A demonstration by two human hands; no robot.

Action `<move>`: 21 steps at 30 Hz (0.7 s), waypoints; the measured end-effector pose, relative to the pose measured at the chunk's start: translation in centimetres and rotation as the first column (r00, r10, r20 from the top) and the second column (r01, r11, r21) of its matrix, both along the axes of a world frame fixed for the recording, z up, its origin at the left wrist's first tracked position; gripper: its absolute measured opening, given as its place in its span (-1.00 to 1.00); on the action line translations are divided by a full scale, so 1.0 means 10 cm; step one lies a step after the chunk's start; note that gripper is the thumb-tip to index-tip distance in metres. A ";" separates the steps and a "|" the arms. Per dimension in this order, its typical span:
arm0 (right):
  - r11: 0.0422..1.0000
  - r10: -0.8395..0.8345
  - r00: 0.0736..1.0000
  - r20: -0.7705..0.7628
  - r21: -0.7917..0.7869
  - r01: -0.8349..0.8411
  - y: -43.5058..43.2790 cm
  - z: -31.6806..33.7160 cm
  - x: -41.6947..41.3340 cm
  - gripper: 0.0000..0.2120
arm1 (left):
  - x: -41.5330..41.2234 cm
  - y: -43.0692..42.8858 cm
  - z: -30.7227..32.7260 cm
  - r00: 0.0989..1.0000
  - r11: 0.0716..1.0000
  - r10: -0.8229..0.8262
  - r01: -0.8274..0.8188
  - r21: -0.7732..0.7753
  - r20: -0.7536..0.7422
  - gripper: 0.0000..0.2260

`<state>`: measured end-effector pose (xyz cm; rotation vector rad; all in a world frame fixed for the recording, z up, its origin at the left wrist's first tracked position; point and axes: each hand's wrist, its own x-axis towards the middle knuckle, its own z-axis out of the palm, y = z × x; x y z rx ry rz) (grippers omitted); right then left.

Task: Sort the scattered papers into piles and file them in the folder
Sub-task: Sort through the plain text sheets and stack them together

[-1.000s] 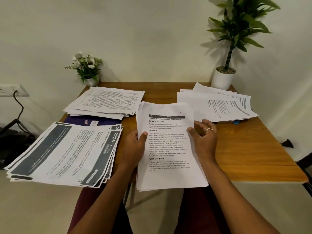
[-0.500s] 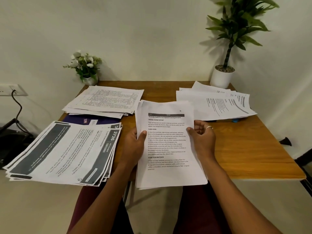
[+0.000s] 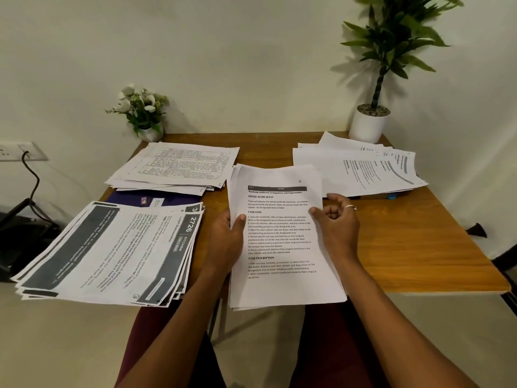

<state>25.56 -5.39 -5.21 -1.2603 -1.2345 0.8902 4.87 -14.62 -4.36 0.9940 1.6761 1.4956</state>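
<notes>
A stack of white printed pages (image 3: 282,242) lies in the middle of the wooden table (image 3: 414,247), overhanging its near edge. My left hand (image 3: 228,236) grips the stack's left edge, thumb on top. My right hand (image 3: 337,222) hovers at the right edge, fingers loosely curled, holding nothing. A pile with dark header bars (image 3: 112,253) overhangs the table's left front. A pile of tabled sheets (image 3: 179,166) lies at the back left, and a fanned pile (image 3: 361,169) at the back right. The purple folder (image 3: 148,200) lies partly hidden under the left piles.
A small pot of white flowers (image 3: 142,113) stands at the back left corner and a tall green plant in a white pot (image 3: 369,124) at the back right. A wall socket with a black cable (image 3: 25,158) is to the left. Something blue (image 3: 391,196) peeks from under the right pile.
My right hand has let go of the middle stack's right edge and lifted slightly away. My left hand keeps its grip.
</notes>
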 end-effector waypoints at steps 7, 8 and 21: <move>0.990 0.060 0.996 0.066 -0.133 -0.051 0.19 0.01 0.15 -0.90 | 0.00 0.04 -0.01 0.999 0.999 -0.032 0.032 -0.012 0.031 -0.81; 0.988 0.072 0.995 0.076 -0.141 -0.060 0.21 0.03 0.18 -0.92 | 0.01 0.06 -0.03 0.999 0.999 -0.034 0.035 -0.011 0.036 -0.78; 0.995 0.060 0.978 0.201 0.060 -0.074 0.18 0.40 0.45 -0.82 | 0.17 0.20 -0.08 0.940 0.996 0.064 -0.038 0.083 -0.334 -0.41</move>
